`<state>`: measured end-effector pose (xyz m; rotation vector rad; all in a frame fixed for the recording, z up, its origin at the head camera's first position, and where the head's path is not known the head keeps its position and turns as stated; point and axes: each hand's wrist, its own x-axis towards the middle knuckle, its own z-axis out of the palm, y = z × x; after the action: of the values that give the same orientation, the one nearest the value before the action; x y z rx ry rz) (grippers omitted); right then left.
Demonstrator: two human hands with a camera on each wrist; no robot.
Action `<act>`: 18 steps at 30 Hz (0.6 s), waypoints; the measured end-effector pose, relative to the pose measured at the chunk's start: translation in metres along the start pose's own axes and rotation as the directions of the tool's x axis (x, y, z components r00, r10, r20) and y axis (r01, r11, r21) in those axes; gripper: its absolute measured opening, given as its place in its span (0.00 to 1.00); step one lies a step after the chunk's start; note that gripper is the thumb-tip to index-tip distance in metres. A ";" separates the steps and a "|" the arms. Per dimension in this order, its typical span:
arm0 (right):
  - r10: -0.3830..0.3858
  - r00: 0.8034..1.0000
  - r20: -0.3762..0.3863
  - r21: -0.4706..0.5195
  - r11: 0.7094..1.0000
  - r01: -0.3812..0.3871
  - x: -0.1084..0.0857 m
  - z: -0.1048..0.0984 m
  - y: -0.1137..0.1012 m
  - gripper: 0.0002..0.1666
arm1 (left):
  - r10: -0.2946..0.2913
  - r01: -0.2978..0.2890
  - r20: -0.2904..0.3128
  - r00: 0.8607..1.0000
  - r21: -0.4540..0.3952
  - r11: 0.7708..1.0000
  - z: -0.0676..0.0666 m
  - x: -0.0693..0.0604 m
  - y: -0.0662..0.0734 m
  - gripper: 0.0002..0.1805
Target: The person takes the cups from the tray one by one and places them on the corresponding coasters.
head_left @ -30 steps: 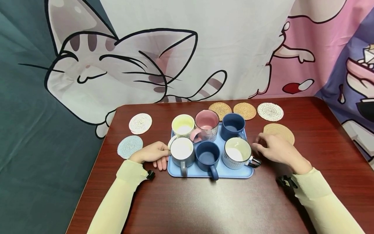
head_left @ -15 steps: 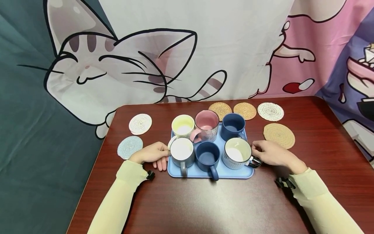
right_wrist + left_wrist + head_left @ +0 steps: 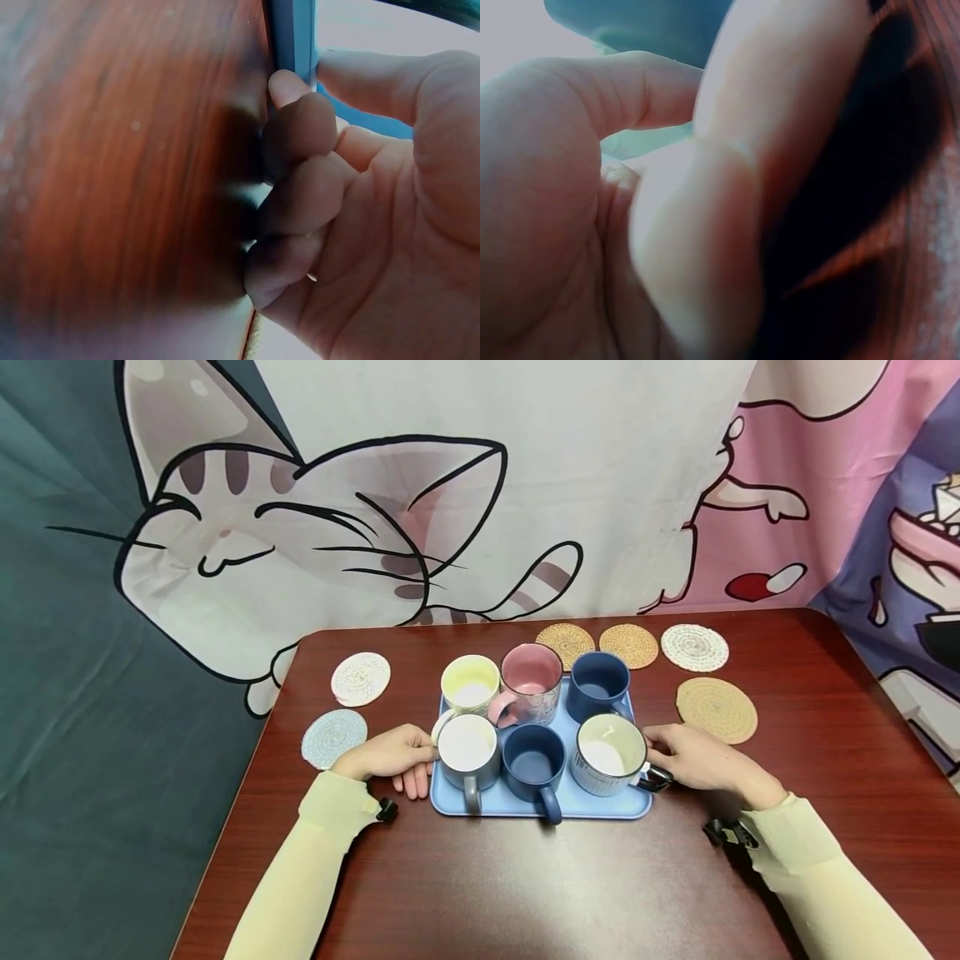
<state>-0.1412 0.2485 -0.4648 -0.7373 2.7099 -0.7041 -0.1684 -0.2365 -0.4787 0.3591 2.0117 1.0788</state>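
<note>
A light blue tray lies on the table and bears several mugs. At the back stand a yellow mug, a pink mug and a dark blue mug. In front are a grey mug, another dark blue mug and a white mug with a black handle. My left hand pinches the tray's left edge, lower fingers near the tabletop. My right hand grips the right edge; in the right wrist view, thumb and index finger pinch the tray rim.
Left of the tray lie a white coaster and a pale blue coaster. Behind and right are two tan coasters, a white one and a larger beige one. A cartoon-printed cloth hangs behind the table.
My right hand has moved slightly left and closed on the tray's right edge, uncovering the beige coaster. The left hand, tray and mugs have stayed put.
</note>
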 end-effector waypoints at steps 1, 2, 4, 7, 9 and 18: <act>-0.001 1.000 -0.002 -0.001 1.000 0.001 0.000 0.000 0.000 0.17 | 0.001 -0.001 0.004 1.000 0.003 1.000 0.000 0.000 0.000 0.19; 0.000 1.000 -0.004 -0.003 1.000 0.000 0.000 0.000 0.000 0.17 | 0.008 -0.008 0.003 1.000 0.009 1.000 -0.001 0.000 0.000 0.19; 0.003 1.000 -0.006 -0.003 1.000 -0.003 0.000 0.000 0.000 0.17 | 0.027 -0.027 -0.017 0.999 0.029 0.999 -0.003 0.000 0.000 0.19; 0.002 1.000 -0.008 0.000 1.000 -0.002 0.000 0.001 0.000 0.17 | 0.075 -0.066 -0.116 0.990 0.076 0.995 -0.007 -0.002 0.002 0.17; 0.001 1.000 -0.006 0.006 1.000 -0.001 0.000 0.001 0.000 0.17 | 0.113 -0.090 -0.214 0.970 0.117 0.989 -0.010 -0.004 0.004 0.16; 0.007 1.000 -0.004 0.010 1.000 -0.007 0.000 0.000 0.001 0.17 | 0.213 -0.099 -0.467 0.858 0.256 0.962 -0.007 0.003 0.011 0.11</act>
<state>-0.1414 0.2490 -0.4651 -0.7247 2.7087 -0.7182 -0.1772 -0.2327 -0.4694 0.4004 2.6129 1.1261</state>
